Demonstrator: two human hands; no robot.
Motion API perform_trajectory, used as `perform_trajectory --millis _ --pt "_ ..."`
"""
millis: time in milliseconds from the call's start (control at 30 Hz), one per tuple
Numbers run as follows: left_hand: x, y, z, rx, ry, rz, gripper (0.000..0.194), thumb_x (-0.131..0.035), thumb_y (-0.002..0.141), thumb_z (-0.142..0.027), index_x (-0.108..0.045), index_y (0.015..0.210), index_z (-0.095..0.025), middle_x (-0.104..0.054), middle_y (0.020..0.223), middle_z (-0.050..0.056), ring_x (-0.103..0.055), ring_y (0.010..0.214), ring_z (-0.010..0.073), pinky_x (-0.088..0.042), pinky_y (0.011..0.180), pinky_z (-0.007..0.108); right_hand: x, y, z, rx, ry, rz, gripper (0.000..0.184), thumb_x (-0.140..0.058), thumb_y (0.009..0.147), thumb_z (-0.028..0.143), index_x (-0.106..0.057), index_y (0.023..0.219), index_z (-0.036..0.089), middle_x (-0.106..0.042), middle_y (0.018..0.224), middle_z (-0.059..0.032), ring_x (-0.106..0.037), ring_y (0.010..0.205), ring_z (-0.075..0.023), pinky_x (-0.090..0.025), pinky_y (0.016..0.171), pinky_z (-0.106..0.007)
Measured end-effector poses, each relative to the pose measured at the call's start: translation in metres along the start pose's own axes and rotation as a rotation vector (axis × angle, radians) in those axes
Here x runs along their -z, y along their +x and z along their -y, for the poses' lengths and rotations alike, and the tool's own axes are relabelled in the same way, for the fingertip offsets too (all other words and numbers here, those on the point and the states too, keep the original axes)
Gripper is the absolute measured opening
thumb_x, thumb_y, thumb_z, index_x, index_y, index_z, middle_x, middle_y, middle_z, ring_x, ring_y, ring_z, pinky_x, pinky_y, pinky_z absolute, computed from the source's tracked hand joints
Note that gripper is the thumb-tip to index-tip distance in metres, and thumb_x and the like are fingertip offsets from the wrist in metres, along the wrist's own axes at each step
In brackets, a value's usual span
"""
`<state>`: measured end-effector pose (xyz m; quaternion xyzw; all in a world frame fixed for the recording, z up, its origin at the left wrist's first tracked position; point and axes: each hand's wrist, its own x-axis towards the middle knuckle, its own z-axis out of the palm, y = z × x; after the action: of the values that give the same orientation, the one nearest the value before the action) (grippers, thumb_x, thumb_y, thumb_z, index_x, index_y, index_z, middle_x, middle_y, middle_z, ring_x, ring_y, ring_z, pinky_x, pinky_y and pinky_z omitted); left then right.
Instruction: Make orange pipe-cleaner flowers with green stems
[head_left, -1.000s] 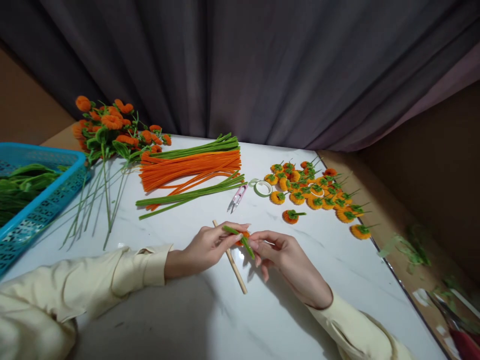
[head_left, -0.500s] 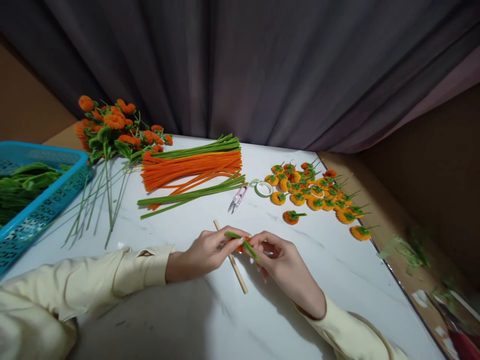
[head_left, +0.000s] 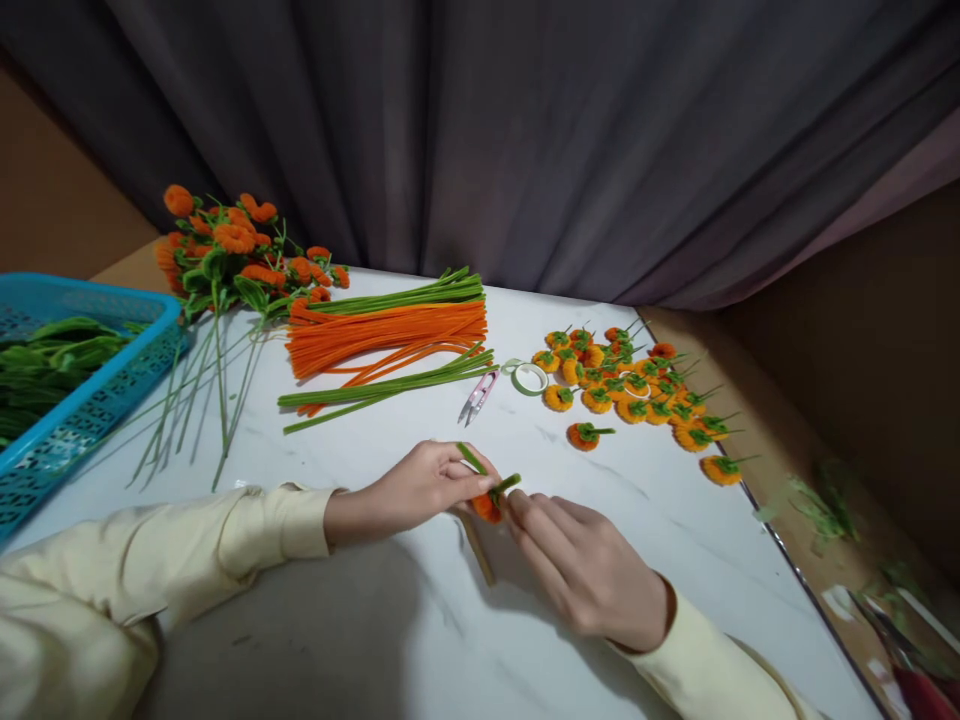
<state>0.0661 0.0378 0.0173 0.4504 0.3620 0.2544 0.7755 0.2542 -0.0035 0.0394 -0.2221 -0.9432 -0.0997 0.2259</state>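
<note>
Between thumb and fingers, my left hand pinches a small orange pipe-cleaner flower head. Short green pipe-cleaner ends stick out above the flower. My right hand is closed, its fingertips pressed together at the flower's right side; what lies between them is hidden. Below my left hand a thin wooden stick lies on the table, its upper part covered by the hand. Pink-handled thread snips lie farther back, near a roll of pale green tape.
Orange pipe cleaners and green pipe cleaners lie in bundles. Several finished flower heads spread at right, one orange head nearer. Stemmed orange flowers lie back left, beside a blue basket of green leaves.
The flower head has turned, showing more orange, with its green ends now pointing up. My right hand has rolled over, its knuckles facing up and fingers closer together.
</note>
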Motion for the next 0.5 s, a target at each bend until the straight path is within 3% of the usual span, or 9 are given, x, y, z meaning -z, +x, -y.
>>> perform_trajectory --millis 133,267,367,500 --pt "0.002 -0.001 -0.014 0.126 -0.030 0.068 0.024 -0.070 0.073 -0.031 -0.062 0.082 -0.010 -0.067 0.063 0.002 -0.064 0.061 0.0115 -0.052 0.065 0.023 0.004 -0.001 0.001 0.135 -0.057 -0.046 0.034 -0.029 0.085 0.002 -0.063 0.078 0.002 -0.066 0.083 -0.0204 -0.061 0.069 -0.0238 -0.046 0.054 -0.033" --pt "0.005 -0.001 -0.017 0.167 -0.023 0.113 0.023 -0.071 0.073 -0.028 -0.065 0.087 -0.011 -0.069 0.070 0.004 -0.066 0.065 0.0136 -0.053 0.065 0.024 0.004 -0.007 0.002 0.185 -0.059 -0.065 0.028 -0.037 0.081 0.001 -0.064 0.075 0.001 -0.067 0.086 -0.0221 -0.061 0.070 -0.0248 -0.046 0.056 -0.033" --pt "0.005 -0.001 -0.016 0.165 -0.037 0.126 0.025 -0.070 0.074 -0.029 -0.066 0.091 -0.011 -0.070 0.074 0.005 -0.067 0.069 0.0140 -0.054 0.070 0.026 0.004 -0.009 -0.001 0.163 -0.045 -0.086 0.024 -0.040 0.080 0.001 -0.064 0.075 0.001 -0.067 0.087 -0.0227 -0.061 0.074 -0.0257 -0.045 0.057 -0.034" --pt "0.005 0.000 -0.016 0.116 -0.112 0.179 0.028 -0.064 0.080 -0.032 -0.065 0.101 -0.013 -0.070 0.093 0.009 -0.066 0.087 0.0153 -0.051 0.086 0.030 0.005 -0.009 -0.012 0.022 -0.005 -0.126 0.027 -0.036 0.086 0.002 -0.062 0.082 0.003 -0.067 0.084 -0.0187 -0.059 0.070 -0.0205 -0.045 0.053 -0.031"
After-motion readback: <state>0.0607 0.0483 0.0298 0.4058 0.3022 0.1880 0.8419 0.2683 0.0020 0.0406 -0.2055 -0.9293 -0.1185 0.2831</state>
